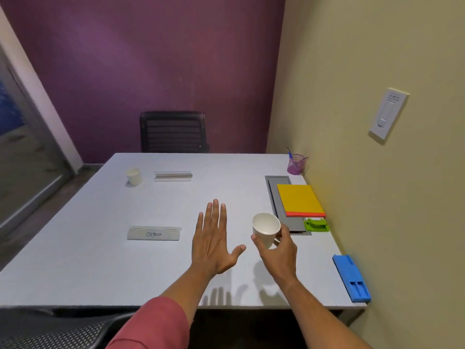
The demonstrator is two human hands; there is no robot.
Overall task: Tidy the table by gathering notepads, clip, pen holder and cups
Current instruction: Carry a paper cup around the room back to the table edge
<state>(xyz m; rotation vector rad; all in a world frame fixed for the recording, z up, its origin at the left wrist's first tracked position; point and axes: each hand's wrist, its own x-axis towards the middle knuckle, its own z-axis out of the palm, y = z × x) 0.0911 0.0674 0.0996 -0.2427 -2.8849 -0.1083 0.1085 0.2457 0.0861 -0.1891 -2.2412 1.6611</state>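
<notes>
Right hand [276, 255] grips the paper cup [266, 229] at four o'clock; left hand [214, 238] hovers spread flat. Squeeze too hard and it could buckle.

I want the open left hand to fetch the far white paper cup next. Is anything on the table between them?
Nothing visible: bare table lies between the left hand and far white paper cup. The clear nameplate sits beside it.

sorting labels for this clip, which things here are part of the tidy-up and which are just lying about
Part of the job:
held paper cup
far paper cup
yellow notepad stack
green clip
purple pen holder

Just lying about:
OSTRICH name card
far name card
blue plastic tray
black chair
</notes>
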